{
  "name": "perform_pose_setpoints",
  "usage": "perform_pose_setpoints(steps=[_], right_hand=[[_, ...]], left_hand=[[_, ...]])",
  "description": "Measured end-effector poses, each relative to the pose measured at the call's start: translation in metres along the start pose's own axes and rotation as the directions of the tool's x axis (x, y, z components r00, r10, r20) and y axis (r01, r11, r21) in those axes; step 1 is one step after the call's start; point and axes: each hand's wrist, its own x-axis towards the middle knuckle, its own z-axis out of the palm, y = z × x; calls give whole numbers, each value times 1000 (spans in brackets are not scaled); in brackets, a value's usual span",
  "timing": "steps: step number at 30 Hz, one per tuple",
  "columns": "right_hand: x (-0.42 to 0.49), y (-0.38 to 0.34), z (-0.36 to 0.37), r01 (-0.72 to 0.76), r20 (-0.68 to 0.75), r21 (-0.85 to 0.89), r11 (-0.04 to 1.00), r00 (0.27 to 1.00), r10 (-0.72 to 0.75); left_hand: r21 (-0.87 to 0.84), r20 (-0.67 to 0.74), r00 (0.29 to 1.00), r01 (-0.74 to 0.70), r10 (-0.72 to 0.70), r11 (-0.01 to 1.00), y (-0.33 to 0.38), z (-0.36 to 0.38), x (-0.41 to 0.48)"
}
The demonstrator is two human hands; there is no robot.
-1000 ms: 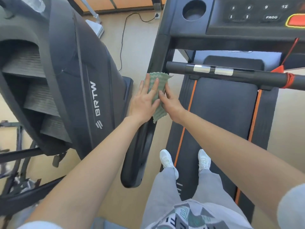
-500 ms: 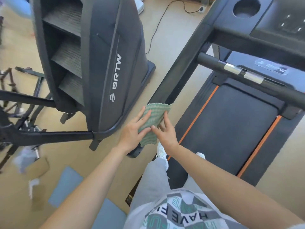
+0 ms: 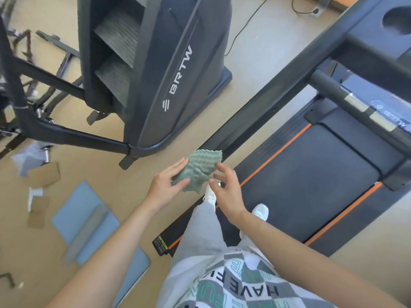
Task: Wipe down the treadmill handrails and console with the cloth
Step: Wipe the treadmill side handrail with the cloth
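Gym floor (image 3: 255, 70): one cloth (image 3: 200, 168) (two hands (image 3: 165, 187) (image 3: 229, 194))

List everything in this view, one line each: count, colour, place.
cloth: one, green, held in the air beside the treadmill
treadmill: one, black with orange stripes, right
handrail: one, black, slanting along the treadmill's left side
crossbar: one, black with silver pads, upper right
console: one, black, with a cup holder, top right
stair machine: one, black, top centre
mat: one, blue, floor, lower left
cardboard pieces: several, brown, floor, left
cable: one, black, floor, top
shoes: two, white, on the treadmill
left hand: pinches the cloth
right hand: fingers spread, beside the cloth
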Motion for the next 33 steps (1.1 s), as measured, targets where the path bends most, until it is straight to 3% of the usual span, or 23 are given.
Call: perform_pose_setpoints(steps=[4, 7, 9, 12, 15, 19, 27, 30, 33], right_hand=[[7, -12, 3, 92, -45, -84, 992, 994, -96], [9, -15, 10, 257, -45, -330, 908, 957, -287], [15, -18, 13, 364, 37, -575, 732, 906, -422], [30, -28, 15, 494, 279, -796, 351, 812, -512], [49, -38, 20, 517, 425, -852, 75, 769, -477], [67, -49, 30, 539, 546, -832, -130, 757, -358], [40, -27, 56, 564, 603, -797, -218, 720, -343], [31, -16, 60, 561, 596, -801, -209, 713, -369], [34, -23, 55, 583, 604, -791, -183, 700, -381]], left_hand=[[-219, 103, 989, 128, -107, 967, 10, 0, 19], [-302, 247, 959, 210, -137, 930, 12, -3, 43], [-317, 345, 928, 258, -143, 913, 13, -8, 54], [-313, 401, 893, 343, -204, 886, 6, -11, 62], [-318, 419, 872, 402, -253, 859, -13, -11, 58], [-411, 396, 876, 437, -275, 800, -40, -10, 42], [-782, 402, 887, 462, -228, 418, -90, 28, 5], [-811, 383, 893, 448, -238, 376, -95, 37, 2], [-795, 369, 894, 445, -253, 412, -87, 28, 15]])
